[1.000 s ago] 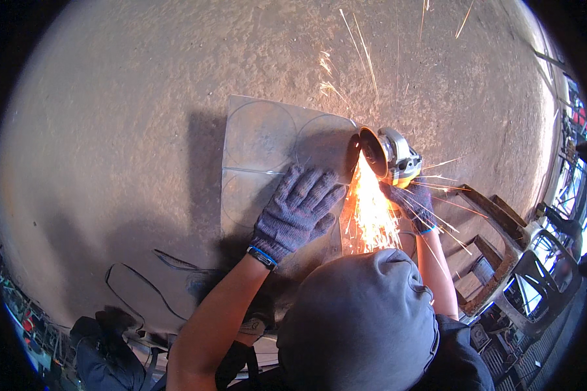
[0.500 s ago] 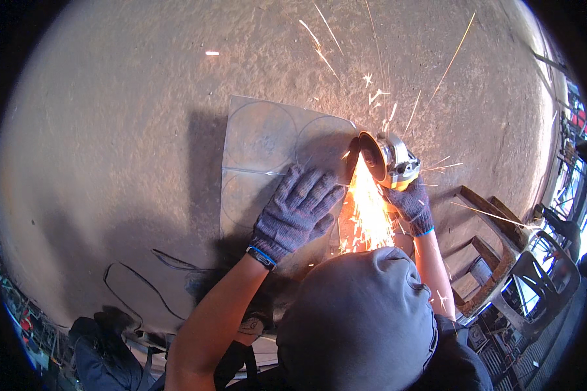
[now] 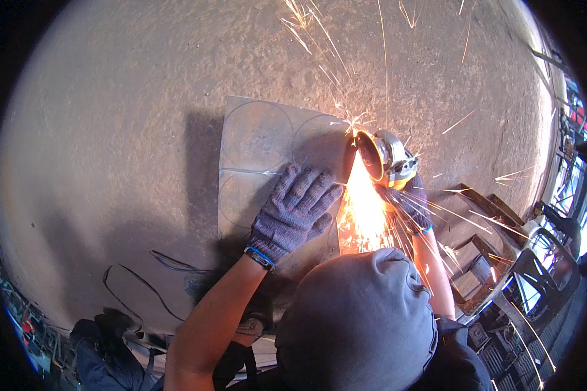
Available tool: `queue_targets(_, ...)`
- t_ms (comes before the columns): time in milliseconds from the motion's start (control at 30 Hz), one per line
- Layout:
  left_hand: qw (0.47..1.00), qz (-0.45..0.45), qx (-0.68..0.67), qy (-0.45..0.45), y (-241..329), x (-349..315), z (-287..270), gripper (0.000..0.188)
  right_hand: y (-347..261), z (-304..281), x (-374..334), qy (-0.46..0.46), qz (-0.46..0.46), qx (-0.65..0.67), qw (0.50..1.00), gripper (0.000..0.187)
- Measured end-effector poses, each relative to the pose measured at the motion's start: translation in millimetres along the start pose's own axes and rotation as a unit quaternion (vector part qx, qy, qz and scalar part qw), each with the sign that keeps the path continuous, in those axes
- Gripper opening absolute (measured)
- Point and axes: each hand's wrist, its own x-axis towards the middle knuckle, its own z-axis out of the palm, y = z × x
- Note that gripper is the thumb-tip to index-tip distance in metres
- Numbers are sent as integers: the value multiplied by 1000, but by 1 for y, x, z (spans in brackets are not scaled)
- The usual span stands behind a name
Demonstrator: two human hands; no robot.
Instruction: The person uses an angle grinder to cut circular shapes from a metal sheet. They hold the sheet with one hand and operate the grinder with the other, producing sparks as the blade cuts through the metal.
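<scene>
My left hand (image 3: 292, 212), in a dark knit glove, lies flat on a grey metal sheet (image 3: 257, 137), its fingers slightly spread. Circles are marked on the sheet, and a line runs across it from the left edge. My gloved right hand (image 3: 407, 203) is wrapped round a yellow and grey angle grinder (image 3: 394, 161). The grinder's disc (image 3: 370, 155) stands on edge at the sheet's right side. A bright stream of sparks (image 3: 362, 208) pours from it toward me, and hides part of the sheet.
The sheet lies on a large, brown, worn metal surface (image 3: 130, 130). A thin black cable (image 3: 140, 280) loops at the lower left. Rusty metal frame pieces (image 3: 496, 215) lie to the right of my right forearm. A grey cloth-covered head (image 3: 359, 319) blocks the lower middle.
The sheet has shifted slightly left, and my left hand and the grinder with it. More sparks now fly rightward across my right hand and forearm.
</scene>
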Motion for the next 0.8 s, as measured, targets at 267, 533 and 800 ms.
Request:
queue_targets(267, 1000, -3, 12, -3, 1, 1, 0, 56, -4, -2, -4, -2, 29, -82, 996, 72)
queue_targets(533, 1000, -1, 13, -13, 1, 1, -3, 58, 2, 1, -2, -2, 24, -70, 997, 71)
queue_targets(800, 1000, -3, 15, -12, 1, 1, -2, 57, -4, 1, 1, -3, -12, -73, 997, 69)
